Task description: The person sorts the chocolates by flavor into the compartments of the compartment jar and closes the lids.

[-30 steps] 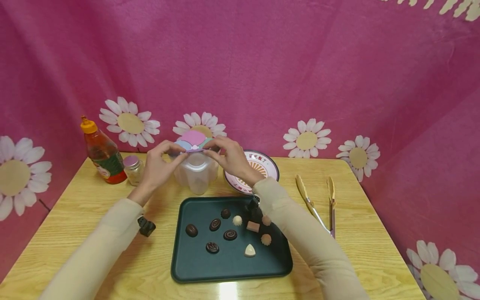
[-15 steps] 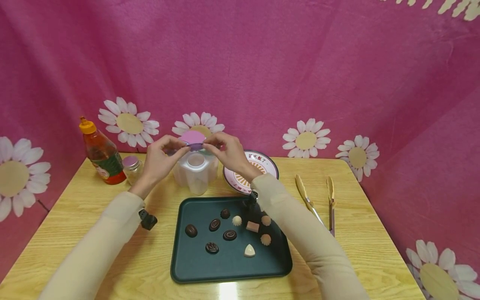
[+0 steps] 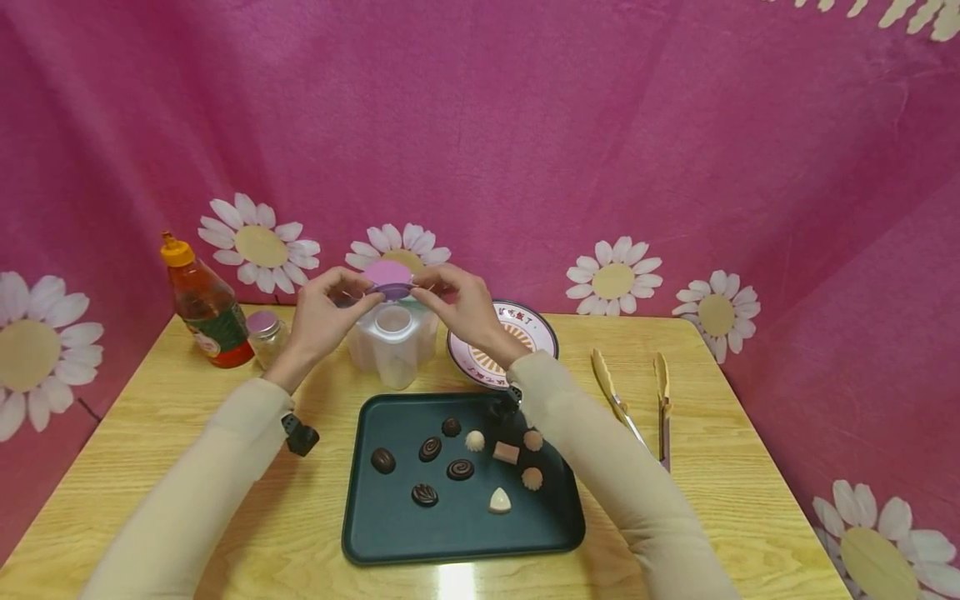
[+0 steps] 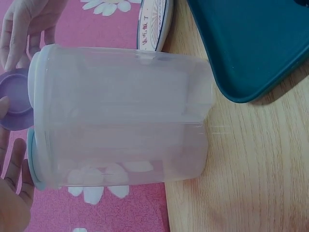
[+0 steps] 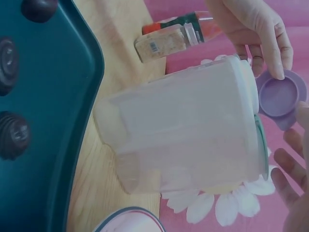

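Observation:
A translucent plastic container (image 3: 395,358) with several compartments stands upright behind the tray. Its front purple lid (image 3: 393,292) is raised, and the round mouth beneath it is uncovered. My left hand (image 3: 324,312) pinches the lid's left edge between thumb and fingers. On the other side, my right hand (image 3: 467,315) pinches its right edge. The purple lid (image 5: 279,96) shows its round recessed underside in the right wrist view. A pink lid (image 3: 387,271) covers the rear compartment, and a green lid (image 4: 33,162) sits beside the raised one.
A dark green tray (image 3: 390,537) bearing several chocolates lies in front. A red sauce bottle (image 3: 210,312) and a small lidded jar (image 3: 266,340) stand left. Right of the container are a patterned plate (image 3: 540,333) and tongs (image 3: 663,400). A pink flowered cloth (image 3: 480,150) hangs behind.
The purple lid has swung up from the container's front compartment, uncovering its mouth. Both hands have kept their pinch on it and shifted slightly upward.

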Available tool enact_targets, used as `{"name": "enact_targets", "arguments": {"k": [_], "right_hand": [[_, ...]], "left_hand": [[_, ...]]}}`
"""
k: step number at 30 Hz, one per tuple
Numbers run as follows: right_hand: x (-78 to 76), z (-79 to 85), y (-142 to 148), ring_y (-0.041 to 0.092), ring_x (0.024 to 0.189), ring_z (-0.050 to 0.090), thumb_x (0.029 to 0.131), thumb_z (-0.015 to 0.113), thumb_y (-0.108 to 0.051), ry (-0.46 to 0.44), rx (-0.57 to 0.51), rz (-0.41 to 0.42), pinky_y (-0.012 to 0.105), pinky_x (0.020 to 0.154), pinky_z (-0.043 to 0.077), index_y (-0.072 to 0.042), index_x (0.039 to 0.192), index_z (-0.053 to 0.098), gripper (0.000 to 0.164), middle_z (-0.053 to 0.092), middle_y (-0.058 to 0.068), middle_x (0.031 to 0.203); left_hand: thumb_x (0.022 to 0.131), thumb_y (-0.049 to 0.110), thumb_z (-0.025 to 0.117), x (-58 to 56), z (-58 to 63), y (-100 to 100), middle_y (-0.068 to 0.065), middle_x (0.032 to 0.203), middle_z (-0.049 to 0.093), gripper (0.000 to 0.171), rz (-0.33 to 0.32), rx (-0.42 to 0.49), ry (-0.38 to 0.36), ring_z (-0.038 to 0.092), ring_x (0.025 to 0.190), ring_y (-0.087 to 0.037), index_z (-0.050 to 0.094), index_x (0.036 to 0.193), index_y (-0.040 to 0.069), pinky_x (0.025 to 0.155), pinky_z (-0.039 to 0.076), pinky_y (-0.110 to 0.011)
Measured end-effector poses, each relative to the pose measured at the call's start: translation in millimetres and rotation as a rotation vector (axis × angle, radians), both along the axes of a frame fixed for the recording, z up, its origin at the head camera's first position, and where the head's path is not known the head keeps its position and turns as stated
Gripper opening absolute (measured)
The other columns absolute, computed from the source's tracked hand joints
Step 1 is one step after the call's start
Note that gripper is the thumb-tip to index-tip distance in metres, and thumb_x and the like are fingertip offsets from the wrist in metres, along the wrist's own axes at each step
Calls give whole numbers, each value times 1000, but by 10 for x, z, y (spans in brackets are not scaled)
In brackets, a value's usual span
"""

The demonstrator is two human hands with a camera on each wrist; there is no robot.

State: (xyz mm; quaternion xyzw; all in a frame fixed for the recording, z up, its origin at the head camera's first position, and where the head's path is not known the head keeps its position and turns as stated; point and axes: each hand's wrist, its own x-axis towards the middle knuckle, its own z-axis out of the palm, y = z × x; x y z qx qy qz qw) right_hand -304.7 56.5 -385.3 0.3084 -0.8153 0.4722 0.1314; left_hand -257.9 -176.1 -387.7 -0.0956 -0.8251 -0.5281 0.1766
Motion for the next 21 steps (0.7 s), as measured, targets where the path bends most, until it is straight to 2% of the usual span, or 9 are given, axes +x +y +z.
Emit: {"name": "enact_targets", "arguments": {"k": [7,14,19,21], "right_hand": [[197,-2,339,27,98,75,96,77,-16,0,2,-37,45,91,62,-6,116,75,23,79,13,107],[511,-46,864,28,97,73,95,78,-13,-2,24,-121,52,91,60,-5,117,75,24,77,14,107],[752,-118,1257,29,98,72,94,79,-13,-18,64,-210,54,89,60,-4,120,73,28,76,15,110],[847,-152,1402,29,99,72,94,79,-14,-30,79,-265,51,88,61,-4,122,73,30,77,16,112]], "left_hand": [[95,23,81,-2,-5,2,-15,106,73,26,17,-1,-16,59,93,-17,73,111,4,81,46,-16],[94,23,81,-5,-19,6,-15,105,73,26,27,-10,-12,59,91,-18,73,111,5,79,45,-17],[94,21,81,-10,-24,7,-17,104,74,25,34,-9,5,60,90,-17,73,110,3,78,45,-16],[94,20,81,-6,-23,5,-17,105,74,25,34,-10,6,60,90,-17,73,110,2,78,45,-16]]}}
